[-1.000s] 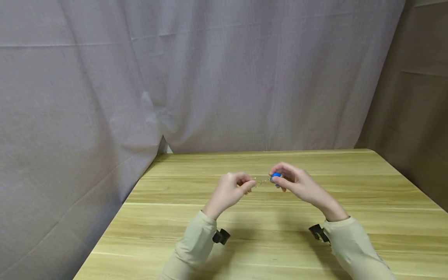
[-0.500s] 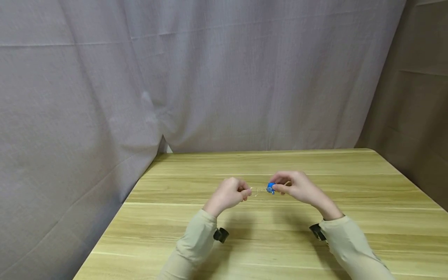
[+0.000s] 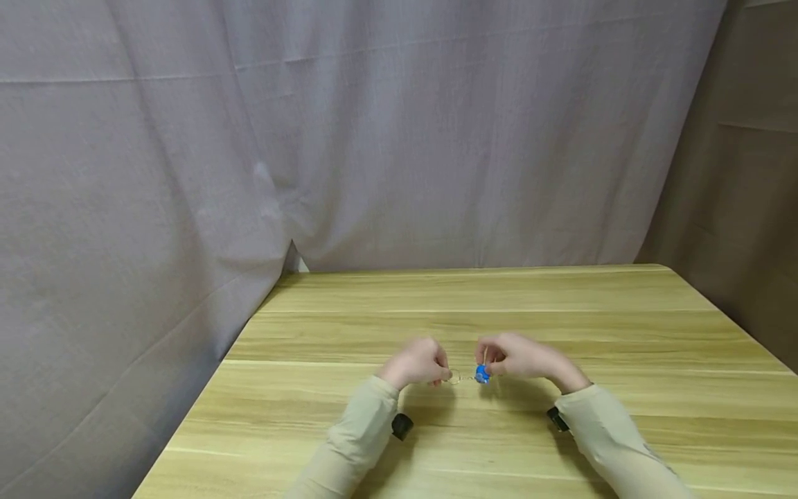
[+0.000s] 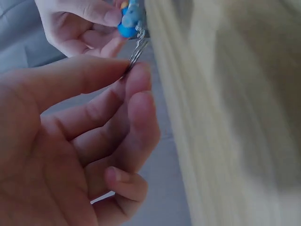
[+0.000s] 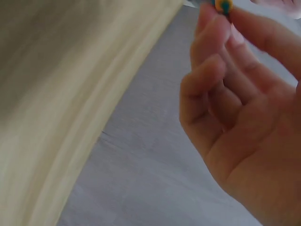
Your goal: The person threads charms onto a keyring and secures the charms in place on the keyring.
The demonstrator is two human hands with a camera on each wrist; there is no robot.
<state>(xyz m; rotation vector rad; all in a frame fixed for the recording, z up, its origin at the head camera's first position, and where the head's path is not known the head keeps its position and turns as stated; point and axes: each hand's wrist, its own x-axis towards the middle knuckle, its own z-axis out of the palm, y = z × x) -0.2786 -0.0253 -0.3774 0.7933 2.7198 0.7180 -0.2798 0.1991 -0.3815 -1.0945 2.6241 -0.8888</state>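
Note:
A keychain is stretched between the two hands, low over the wooden table [image 3: 249, 416]. My left hand [image 3: 420, 364] pinches its metal split ring [image 4: 136, 54] between thumb and index finger, the other fingers loosely bent below. From the ring a short silver chain [image 4: 140, 32] leads to a small blue figure [image 3: 482, 375]. My right hand [image 3: 522, 355] holds that figure between thumb and fingertips, which cover part of it. A yellow-and-teal bit of the figure [image 5: 224, 6] shows at the top of the right wrist view.
Grey cloth [image 3: 399, 138] hangs behind the table and along its left side, with a darker brownish cloth [image 3: 729, 180] on the right. Black wrist cameras [image 3: 402, 425] sit under both light sleeves.
Both hands have come down and nearer the front of the table with the keychain. The blue figure has turned and hangs lower, and the ring and chain now lie in a straight line.

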